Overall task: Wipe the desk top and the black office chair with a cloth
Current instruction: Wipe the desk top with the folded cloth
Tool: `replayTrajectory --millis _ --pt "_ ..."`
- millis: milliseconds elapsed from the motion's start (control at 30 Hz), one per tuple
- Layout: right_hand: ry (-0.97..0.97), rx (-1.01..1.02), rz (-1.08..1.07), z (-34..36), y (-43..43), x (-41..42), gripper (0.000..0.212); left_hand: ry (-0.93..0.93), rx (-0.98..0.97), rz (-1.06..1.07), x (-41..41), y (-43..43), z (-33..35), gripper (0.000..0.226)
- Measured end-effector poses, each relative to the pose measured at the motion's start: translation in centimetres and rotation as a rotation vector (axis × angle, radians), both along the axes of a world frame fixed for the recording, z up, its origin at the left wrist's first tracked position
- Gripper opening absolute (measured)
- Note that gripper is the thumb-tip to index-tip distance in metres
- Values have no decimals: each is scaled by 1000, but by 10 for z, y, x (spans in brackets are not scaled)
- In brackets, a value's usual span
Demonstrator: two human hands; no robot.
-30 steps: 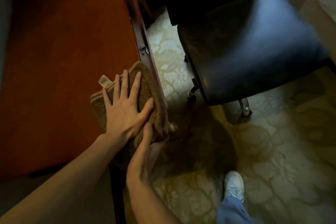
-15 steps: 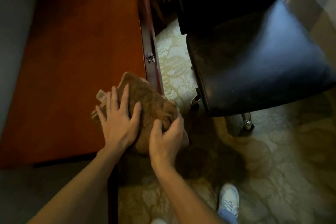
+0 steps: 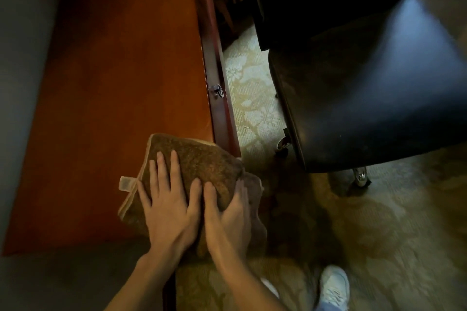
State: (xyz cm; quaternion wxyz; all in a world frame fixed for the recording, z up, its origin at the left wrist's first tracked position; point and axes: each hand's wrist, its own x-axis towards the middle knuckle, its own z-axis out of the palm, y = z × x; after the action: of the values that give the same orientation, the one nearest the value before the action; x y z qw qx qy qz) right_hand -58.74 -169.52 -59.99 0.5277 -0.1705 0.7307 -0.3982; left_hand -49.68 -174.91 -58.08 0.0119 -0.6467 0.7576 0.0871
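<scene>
Your left hand [image 3: 169, 209] presses flat on the cloth [image 3: 202, 159], at the counter [image 3: 113, 83] near-right corner. Right hand [image 3: 227, 217] grips its overhanging edge.

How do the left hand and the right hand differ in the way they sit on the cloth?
The left hand lies flat on top of the cloth, fingers straight and spread; the right hand curls round the cloth's side, thumb on top. The left hand is over the desk top; the right hand is at the desk top's edge, where the cloth hangs off. Both touch the cloth, side by side.
</scene>
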Motion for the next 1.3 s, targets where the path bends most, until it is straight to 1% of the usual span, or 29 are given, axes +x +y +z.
replayTrajectory --millis 167,333,467,567,667,767,867,900,1000,1100,1167,1233,1267,1300 --pt "-85 -53 120 -12 -17 -19 86 -40 -7 11 -13 -17 -2 77" --pt "-203 -102 141 -17 -45 -34 95 -37 -25 5 -31 -43 -4 76" --pt "-247 -92 134 -21 -69 -42 91 -22 -52 6 -42 -63 -8 77" --pt "-262 -91 136 -25 -94 -50 83 -18 -72 11 -51 -87 -11 76" --pt "-255 -121 78 -27 -116 -55 76 -20 -81 8 -60 -109 -12 76" --pt "-191 -115 -20 -26 -129 -55 62 -18 -86 -24 -67 -126 -10 77" --pt "-193 -98 -126 -22 -138 -57 46 -7 -80 -68 -73 -140 -8 78" --pt "-190 -84 -162 -20 -145 -59 44 -4 -81 -86 -77 -148 -8 79" --pt "-177 -31 -273 -14 -172 -66 47 14 -83 -121 -89 -179 -7 78" --pt "-106 -8 -364 -7 -198 -73 55 26 -81 -139 -102 -206 -7 77" --pt "-22 -59 -399 -2 -212 -75 65 51 -83 -139 -109 -219 -6 77" --pt "42 -150 -425 1 -228 -79 76 70 -86 -135 -115 -234 -6 78" --pt "34 -181 -416 1 -236 -83 77 73 -89 -116 -118 -240 -6 78" --pt "2 -193 -390 -1 -250 -89 74 73 -97 -82 -123 -250 -6 77"
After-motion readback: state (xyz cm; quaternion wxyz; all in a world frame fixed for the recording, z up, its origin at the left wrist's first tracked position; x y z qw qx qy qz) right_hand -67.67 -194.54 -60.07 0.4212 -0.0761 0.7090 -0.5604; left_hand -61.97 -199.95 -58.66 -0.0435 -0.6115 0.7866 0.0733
